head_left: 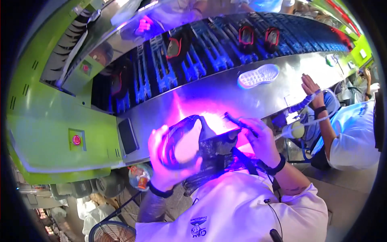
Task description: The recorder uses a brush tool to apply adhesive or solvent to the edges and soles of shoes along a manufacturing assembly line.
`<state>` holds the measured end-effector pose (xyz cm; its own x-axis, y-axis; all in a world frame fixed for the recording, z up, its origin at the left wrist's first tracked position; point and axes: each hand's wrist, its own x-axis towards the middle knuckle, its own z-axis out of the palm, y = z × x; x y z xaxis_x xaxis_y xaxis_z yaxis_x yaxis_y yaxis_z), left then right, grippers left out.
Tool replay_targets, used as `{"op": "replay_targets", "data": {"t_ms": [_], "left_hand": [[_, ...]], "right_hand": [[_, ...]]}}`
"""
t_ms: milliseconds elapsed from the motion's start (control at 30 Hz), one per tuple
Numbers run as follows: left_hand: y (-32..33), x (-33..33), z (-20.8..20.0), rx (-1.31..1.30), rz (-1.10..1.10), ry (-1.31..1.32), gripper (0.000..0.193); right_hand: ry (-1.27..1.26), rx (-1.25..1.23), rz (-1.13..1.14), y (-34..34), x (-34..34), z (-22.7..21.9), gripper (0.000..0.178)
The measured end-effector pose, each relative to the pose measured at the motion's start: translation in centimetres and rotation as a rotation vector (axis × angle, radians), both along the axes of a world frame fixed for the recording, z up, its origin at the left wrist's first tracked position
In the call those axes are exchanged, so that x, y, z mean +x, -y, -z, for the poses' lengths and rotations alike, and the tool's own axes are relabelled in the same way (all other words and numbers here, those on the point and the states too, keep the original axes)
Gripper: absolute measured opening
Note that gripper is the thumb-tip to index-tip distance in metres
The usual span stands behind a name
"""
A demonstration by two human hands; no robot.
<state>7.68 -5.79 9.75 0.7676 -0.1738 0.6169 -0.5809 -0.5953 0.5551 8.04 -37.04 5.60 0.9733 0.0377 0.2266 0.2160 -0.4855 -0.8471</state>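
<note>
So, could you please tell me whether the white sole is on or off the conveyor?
Off: the white sole lies on the metal ledge beside the conveyor.

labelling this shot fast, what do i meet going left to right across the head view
Lower red push button → flat black rectangular pad → dark shoe upper → pale shoe sole → co-worker's hand

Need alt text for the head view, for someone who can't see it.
Under pink-purple light, a person's left hand holds a dark shoe, its pale underside showing, while the right hand grips a slim dark tool. Beyond, a white sole lies on a metal ledge beside a slatted conveyor carrying red-edged pieces; a co-worker is at right.
</note>
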Motion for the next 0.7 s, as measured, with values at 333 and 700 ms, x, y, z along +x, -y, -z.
{"op": "replay_targets", "data": {"t_ms": [333, 700], "left_hand": [[2.6, -9.2, 11.1, 0.275, 0.2, 0.311, 0.072], [0.8, -9.6, 10.3, 0.375, 0.426, 0.214, 0.051]], "right_hand": [[-0.226, -0.027, -0.159, -5.2, 3.8, 2.4, 0.033], [-0.285, -0.082, -0.273, -4.8, 7.6, 2.9, 0.033]]}}
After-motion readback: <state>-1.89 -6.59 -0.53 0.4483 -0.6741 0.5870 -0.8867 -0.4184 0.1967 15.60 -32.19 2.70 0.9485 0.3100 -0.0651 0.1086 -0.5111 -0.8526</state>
